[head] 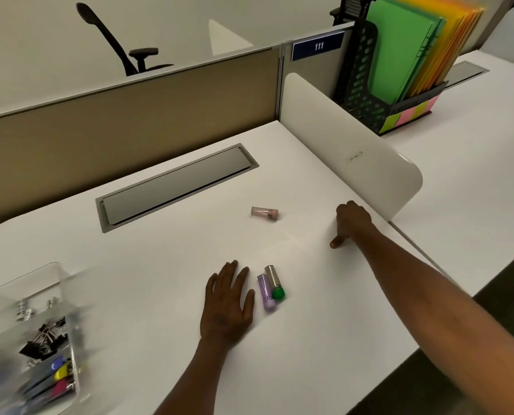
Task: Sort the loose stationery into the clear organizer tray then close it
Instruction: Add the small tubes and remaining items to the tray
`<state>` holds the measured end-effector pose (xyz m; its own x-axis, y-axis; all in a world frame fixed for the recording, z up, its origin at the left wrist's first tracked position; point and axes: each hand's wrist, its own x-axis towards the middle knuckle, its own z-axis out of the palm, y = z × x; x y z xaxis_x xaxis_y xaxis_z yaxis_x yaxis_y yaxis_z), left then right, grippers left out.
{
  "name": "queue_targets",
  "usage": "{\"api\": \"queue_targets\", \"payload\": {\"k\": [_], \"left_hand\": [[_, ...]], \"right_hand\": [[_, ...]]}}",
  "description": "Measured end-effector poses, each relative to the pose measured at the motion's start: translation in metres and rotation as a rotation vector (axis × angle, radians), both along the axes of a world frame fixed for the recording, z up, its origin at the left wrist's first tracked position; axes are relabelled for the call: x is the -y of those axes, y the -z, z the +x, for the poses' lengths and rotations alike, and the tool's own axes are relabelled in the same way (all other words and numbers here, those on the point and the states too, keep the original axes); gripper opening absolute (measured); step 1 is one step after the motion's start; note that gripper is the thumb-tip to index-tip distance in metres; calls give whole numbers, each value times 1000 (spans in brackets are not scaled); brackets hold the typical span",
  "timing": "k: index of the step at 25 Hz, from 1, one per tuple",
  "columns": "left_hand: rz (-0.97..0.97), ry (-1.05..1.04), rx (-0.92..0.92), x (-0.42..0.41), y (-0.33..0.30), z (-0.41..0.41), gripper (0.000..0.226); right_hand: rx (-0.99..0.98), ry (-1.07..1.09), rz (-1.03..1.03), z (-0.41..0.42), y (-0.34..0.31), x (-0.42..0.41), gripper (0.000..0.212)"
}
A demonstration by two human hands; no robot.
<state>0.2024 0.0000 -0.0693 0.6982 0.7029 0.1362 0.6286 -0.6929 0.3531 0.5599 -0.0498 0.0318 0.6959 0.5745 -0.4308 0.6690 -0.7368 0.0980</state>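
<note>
The clear organizer tray point(65, 283) stands at the desk's left front, lid up, holding black binder clips point(44, 339) and coloured pens point(59, 375). Three small tubes lie loose on the white desk: a pink one point(264, 213) toward the middle, and a purple one point(266, 292) beside a green-capped one point(274, 283) nearer me. My left hand point(227, 304) lies flat on the desk, fingers spread, just left of the purple tube and holding nothing. My right hand point(351, 223) is curled with its fingers tucked under, thumb pointing down, right of the pink tube; whether it holds anything is hidden.
A white side divider point(354, 151) rises right behind my right hand. A grey cable hatch point(175, 184) is set into the desk at the back. A black file rack with coloured folders point(405, 58) stands on the neighbouring desk. The desk's front edge runs diagonally at lower right.
</note>
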Motion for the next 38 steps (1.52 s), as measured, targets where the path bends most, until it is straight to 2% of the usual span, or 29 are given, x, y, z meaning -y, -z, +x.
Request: {"api": "queue_targets", "payload": {"k": [3, 6, 9, 13, 17, 20, 22, 26, 29, 34, 38], "left_hand": [[11, 0, -1, 0, 1, -1, 53], [17, -4, -2, -1, 2, -1, 53], [19, 1, 3, 1, -1, 0, 52], [16, 5, -43, 3, -5, -3, 53], [-61, 40, -100, 4, -12, -1, 56], [-149, 65, -82, 11, -14, -8, 58], [-316, 38, 26, 15, -24, -14, 54], [-674, -202, 407, 7, -67, -38, 24], [-726, -287, 574, 1, -95, -75, 20], [-702, -429, 690, -3, -119, -161, 18], [-668, -477, 754, -3, -123, -219, 17]], "right_hand": [[-61, 76, 190, -15, 4, 21, 46], [63, -37, 274, -48, 19, 46, 18], [58, -22, 449, -87, 35, 66, 18], [28, 23, 566, -131, 51, 78, 17], [-47, 201, 721, -156, 58, 87, 13], [-252, 463, 940, -169, 48, 83, 6], [-464, 539, 1068, -191, 37, 70, 4], [-1033, 526, 1186, -252, 11, 38, 8], [-1341, 458, 1141, -299, -2, 18, 21], [-1518, 275, 988, -376, -14, -3, 25], [-1509, 132, 903, -432, -20, -14, 26]]}}
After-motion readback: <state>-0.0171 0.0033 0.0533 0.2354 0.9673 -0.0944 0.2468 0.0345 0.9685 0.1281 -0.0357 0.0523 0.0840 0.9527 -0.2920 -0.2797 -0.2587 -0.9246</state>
